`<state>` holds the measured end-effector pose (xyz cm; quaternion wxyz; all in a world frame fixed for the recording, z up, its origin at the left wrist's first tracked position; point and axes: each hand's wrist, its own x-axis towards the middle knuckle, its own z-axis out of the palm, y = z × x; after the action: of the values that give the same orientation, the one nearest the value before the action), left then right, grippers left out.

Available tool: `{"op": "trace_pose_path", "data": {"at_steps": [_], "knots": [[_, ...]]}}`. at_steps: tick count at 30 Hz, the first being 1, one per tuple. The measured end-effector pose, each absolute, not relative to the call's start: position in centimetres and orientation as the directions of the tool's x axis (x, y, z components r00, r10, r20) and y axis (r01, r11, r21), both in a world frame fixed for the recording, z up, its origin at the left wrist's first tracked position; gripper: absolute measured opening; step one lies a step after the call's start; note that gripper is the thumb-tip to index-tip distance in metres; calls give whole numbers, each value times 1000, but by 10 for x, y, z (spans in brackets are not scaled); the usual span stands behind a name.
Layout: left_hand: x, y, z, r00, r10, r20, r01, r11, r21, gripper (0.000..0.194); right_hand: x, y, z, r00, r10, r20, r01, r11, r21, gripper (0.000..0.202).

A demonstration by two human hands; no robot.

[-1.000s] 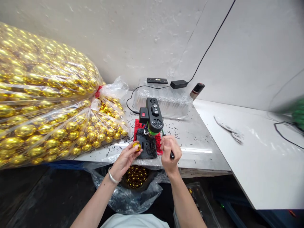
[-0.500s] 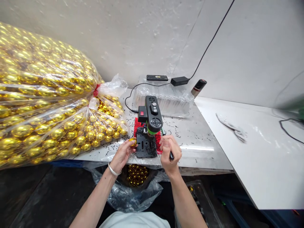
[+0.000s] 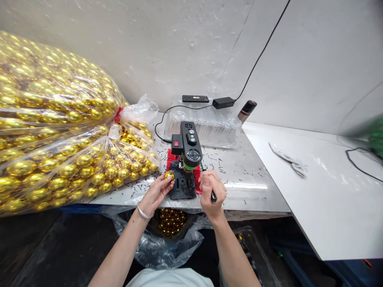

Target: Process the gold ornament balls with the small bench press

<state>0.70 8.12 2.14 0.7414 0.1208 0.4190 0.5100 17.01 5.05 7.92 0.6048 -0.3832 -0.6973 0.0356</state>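
Note:
Between thumb and fingers my left hand (image 3: 157, 193) pinches a shiny gold ball (image 3: 169, 175), just left of a small black bench machine (image 3: 191, 145). My right hand (image 3: 213, 195) is wrapped round the machine's lever handle (image 3: 213, 196), whose black end pokes out below the fist. The machine has a black slotted base plate (image 3: 179, 190) strewn with dark shavings. A red mat (image 3: 198, 179) lies under it. Beneath the table edge, a plastic-lined container holds many gold balls (image 3: 172, 221).
Large clear bags of gold balls (image 3: 68, 169) fill the left side. Behind the machine sits a clear plastic case (image 3: 206, 131), with a power adapter (image 3: 223, 103) and a black remote-like object (image 3: 195, 99) on top. A spray can (image 3: 247, 110) leans there. A glove (image 3: 289, 159) lies on the white table (image 3: 323, 199).
My left hand has brought the gold ball slightly up and closer to the machine's base plate, and more of the ball shows. My right hand keeps its grip on the lever.

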Motion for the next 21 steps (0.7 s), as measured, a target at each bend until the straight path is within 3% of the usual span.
{"op": "trace_pose_path", "data": {"at_steps": [7,12,18,21], "knots": [[28,84,14,68,917,-393,-368,389,844,37,171,50,80,19,580,814,503,698,-509,25],[38,85,1,64,944,-323,-125,328,936,56,172,50,79,8,586,810,514,693,-506,23],[41,85,0,32,985,-171,105,166,980,42,172,50,80,9,581,814,514,695,-502,24],[41,85,-2,26,990,-135,138,131,982,40,172,49,77,6,575,818,507,704,-498,25]]}}
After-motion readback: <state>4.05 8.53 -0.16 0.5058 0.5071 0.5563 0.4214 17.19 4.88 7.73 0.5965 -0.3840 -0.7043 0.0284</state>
